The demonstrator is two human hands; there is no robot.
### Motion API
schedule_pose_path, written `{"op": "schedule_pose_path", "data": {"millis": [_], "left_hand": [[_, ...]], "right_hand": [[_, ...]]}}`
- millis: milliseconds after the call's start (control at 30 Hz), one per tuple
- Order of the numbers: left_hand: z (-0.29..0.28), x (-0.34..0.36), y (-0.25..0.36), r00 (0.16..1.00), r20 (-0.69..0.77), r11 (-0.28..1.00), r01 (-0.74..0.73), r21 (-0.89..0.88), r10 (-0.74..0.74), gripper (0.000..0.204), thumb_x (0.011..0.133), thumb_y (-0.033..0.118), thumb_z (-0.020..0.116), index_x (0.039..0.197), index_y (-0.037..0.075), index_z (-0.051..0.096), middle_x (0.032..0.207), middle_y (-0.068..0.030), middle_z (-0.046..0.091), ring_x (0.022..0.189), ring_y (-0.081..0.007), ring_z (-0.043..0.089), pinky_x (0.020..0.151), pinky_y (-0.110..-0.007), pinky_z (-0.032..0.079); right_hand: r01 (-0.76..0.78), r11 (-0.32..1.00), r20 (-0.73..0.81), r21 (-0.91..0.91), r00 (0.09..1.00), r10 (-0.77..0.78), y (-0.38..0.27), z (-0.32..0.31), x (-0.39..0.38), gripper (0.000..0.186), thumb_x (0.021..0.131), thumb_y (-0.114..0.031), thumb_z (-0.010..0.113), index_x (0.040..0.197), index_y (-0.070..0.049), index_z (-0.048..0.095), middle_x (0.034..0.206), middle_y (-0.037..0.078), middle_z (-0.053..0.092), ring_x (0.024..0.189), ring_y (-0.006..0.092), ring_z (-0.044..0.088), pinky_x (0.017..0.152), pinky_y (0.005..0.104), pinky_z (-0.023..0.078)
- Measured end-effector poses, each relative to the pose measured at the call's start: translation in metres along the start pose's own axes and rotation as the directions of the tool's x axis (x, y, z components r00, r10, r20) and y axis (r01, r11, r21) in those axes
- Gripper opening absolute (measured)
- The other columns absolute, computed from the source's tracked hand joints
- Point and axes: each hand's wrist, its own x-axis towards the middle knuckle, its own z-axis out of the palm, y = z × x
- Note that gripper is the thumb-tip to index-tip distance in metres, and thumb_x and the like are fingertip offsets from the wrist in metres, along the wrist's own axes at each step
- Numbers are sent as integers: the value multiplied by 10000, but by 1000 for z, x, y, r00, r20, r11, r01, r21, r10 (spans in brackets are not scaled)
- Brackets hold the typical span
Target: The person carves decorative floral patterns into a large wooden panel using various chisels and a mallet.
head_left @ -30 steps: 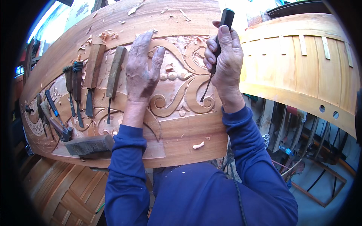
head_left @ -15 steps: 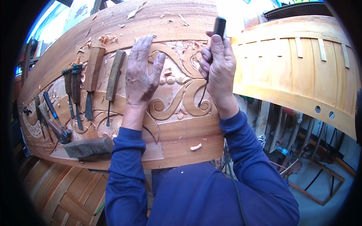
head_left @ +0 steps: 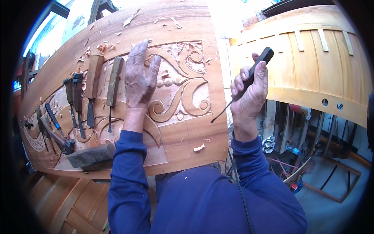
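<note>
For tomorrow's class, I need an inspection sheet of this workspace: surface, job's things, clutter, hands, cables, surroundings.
Surface: wooden panel, carved with scrolls, plain along its borders.
Job's things: black-handled tool in use; wooden-handled tools, a hammer and a dark block lie toward the left.
Clutter: wood shavings scattered over the panel.
Hands: left hand open over the carving; right hand closed around the black-handled tool.
Cables: dark cord hangs along the person's front.
Surroundings: slatted wooden panel on the right.
</note>
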Motion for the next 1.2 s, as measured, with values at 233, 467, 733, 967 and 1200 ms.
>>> {"op": "schedule_pose_path", "data": {"millis": [233,467,733,967,1200], "left_hand": [[4,-1,-3,1000,-9,1000,-16,-1,16,598,1063,428,623,1509,33,574,1505,-230,593,1465,-400,497,1239,-479,375],[7,-1,-6,998,-38,999,-40,25,41,573,1058,397,637,1493,28,583,1503,-235,592,1455,-401,505,1231,-474,384],[9,-4,-11,996,-52,995,-74,74,78,544,1062,378,628,1486,39,596,1504,-227,596,1443,-402,514,1226,-480,385],[20,-6,-7,994,-68,988,-78,136,88,520,1043,340,655,1491,80,613,1500,-210,607,1415,-396,547,1204,-478,409],[19,-11,-24,979,29,936,-204,287,204,613,1015,384,658,1518,44,572,1603,-235,503,1509,-426,440,1283,-477,321]], "right_hand": [[96,995,-69,16,993,-95,4,-36,-35,510,1092,-587,547,1223,-94,548,733,-2,461,495,84,411,449,247,387],[211,971,105,113,969,-223,-4,-66,-86,423,1140,-499,483,1151,-80,540,832,54,519,679,174,541,661,359,516],[613,631,475,-475,783,-403,-36,-110,-151,319,1013,-319,761,1106,-19,705,1122,156,686,1051,267,675,935,382,557],[696,502,620,-513,705,-345,-54,-141,-175,395,813,-112,925,1158,-65,738,1091,131,711,997,276,715,854,374,596],[516,726,407,-455,845,-346,-55,-161,-175,289,947,-72,805,1202,-2,689,1108,118,686,984,229,704,893,346,574]]}}
